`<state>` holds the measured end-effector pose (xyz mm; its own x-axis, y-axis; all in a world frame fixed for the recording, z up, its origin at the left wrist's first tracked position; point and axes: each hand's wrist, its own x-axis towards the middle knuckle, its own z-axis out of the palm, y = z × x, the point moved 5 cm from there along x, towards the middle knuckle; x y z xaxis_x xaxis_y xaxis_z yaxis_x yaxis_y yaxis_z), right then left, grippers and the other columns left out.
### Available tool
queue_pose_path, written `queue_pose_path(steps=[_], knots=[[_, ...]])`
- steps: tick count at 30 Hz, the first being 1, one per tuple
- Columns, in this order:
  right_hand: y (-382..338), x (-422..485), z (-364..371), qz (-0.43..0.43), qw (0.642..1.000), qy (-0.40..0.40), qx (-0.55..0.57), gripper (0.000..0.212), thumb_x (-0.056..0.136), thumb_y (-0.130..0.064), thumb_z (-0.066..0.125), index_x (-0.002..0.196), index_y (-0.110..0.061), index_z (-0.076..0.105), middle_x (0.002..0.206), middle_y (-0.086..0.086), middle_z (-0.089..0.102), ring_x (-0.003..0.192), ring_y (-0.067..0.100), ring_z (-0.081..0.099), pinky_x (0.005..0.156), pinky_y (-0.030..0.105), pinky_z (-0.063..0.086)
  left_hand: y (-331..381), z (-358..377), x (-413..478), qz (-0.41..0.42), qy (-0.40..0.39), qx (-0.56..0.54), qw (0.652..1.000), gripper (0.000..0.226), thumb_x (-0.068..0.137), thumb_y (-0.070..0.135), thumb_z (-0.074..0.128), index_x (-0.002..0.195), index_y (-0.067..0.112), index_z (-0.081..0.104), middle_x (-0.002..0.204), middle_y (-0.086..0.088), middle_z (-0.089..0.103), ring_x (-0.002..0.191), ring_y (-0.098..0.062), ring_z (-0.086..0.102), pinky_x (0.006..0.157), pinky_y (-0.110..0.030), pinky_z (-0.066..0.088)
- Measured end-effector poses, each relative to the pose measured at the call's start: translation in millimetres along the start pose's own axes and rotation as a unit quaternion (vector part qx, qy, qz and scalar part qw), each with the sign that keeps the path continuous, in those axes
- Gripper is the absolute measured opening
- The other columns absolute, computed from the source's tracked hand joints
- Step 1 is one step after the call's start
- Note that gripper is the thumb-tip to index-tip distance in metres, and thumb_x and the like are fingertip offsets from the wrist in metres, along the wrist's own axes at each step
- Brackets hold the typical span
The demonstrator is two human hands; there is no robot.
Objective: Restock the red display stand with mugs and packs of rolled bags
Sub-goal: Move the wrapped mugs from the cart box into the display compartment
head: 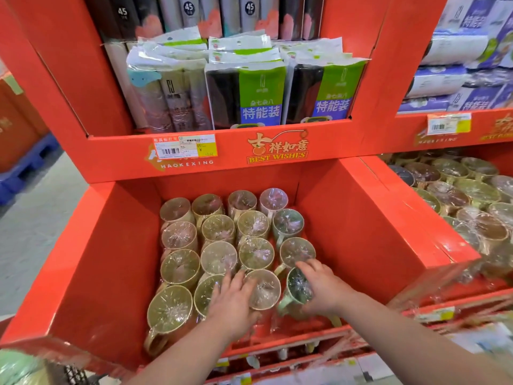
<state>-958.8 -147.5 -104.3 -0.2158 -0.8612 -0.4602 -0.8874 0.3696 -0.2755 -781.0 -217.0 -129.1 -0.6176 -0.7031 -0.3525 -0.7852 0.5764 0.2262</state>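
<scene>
Now, at the lower bin (347, 223) of the red display stand (370, 87), I lay my left hand (233, 301) flat, fingers straight, across film-wrapped mugs (219, 229) in the bin's front row. My right hand (322, 287) curls round a tilted green mug (297, 287) at the front right of the rows. Packs of rolled bags (262, 93) stand upright on the shelf directly above the bin, over a "BEST WISHES" sign (277, 157).

red display stand (347, 218) | lower bin at 6 o'clock: wrapped mugs (219, 229) are sitting in four rows, crowding toward 9 o'clock | upper shelf at 12 o'clock: packs of rolled bags (261, 90) are standing upright | price label (184, 147) is sticking to the shelf lip at 11 o'clock
</scene>
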Motion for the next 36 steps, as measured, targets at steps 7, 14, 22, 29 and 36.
queue_pose_path(steps=[7, 14, 22, 29, 36], knots=[[0.0, 14.2, 11.0, -0.033, 0.999, 0.0, -0.037, 0.091, 0.084, -0.024, 0.068, 0.153, -0.022, 0.009, 0.157, 0.004, 0.005, 0.146, 0.028, 0.003, 0.115, 0.037, 0.028, -4.9, 10.3, 11.9, 0.003, -0.031, 0.017, 0.999, 0.072, 0.094, 0.043, 0.049, 0.15, 0.039, 0.005, 0.159, 0.001, -0.013, 0.144, -0.029, -0.021, 0.116, -0.053, -0.003], [5.8, 31.4, 19.3, -0.058, 0.998, -0.017, -0.022, 0.097, 0.084, -0.024, 0.07, 0.153, -0.029, 0.002, 0.16, -0.004, -0.013, 0.147, 0.024, -0.015, 0.119, 0.039, 0.019, -12.8, 18.6, 14.6, -0.002, -0.041, 0.016, 0.999, 0.068, 0.095, 0.044, 0.046, 0.15, 0.039, 0.006, 0.16, 0.002, -0.012, 0.145, -0.028, -0.02, 0.117, -0.052, -0.003], [5.8, 33.7, 24.0, -0.041, 0.996, 0.004, -0.083, 0.099, 0.081, -0.03, 0.072, 0.152, -0.03, 0.003, 0.161, -0.003, -0.008, 0.148, 0.026, -0.007, 0.118, 0.042, 0.017, -10.2, 17.5, 13.0, -0.012, -0.046, 0.017, 0.999, 0.068, 0.096, 0.044, 0.046, 0.15, 0.038, 0.006, 0.16, 0.002, -0.012, 0.145, -0.027, -0.02, 0.117, -0.052, -0.005], [-0.3, 28.6, 21.2, -0.033, 0.992, -0.036, -0.116, 0.102, 0.08, -0.038, 0.071, 0.153, -0.028, 0.001, 0.161, 0.004, -0.007, 0.147, 0.032, -0.003, 0.119, 0.046, 0.009, -5.0, 12.7, 7.1, -0.025, -0.041, 0.013, 0.999, 0.072, 0.093, 0.04, 0.051, 0.151, 0.032, 0.01, 0.161, -0.001, -0.005, 0.146, -0.026, -0.014, 0.118, -0.05, -0.004], [-38.9, 22.4, 1.6, -0.143, 0.98, 0.021, -0.138, 0.055, 0.092, -0.049, 0.048, 0.139, -0.021, 0.042, 0.143, 0.002, 0.041, 0.134, 0.024, 0.034, 0.111, 0.04, 0.027, -11.1, -4.4, -10.9, -0.056, 0.03, -0.006, 0.998, 0.056, 0.091, 0.043, 0.048, 0.143, 0.03, 0.032, 0.155, 0.001, 0.023, 0.144, -0.022, 0.017, 0.118, -0.042, 0.015]])
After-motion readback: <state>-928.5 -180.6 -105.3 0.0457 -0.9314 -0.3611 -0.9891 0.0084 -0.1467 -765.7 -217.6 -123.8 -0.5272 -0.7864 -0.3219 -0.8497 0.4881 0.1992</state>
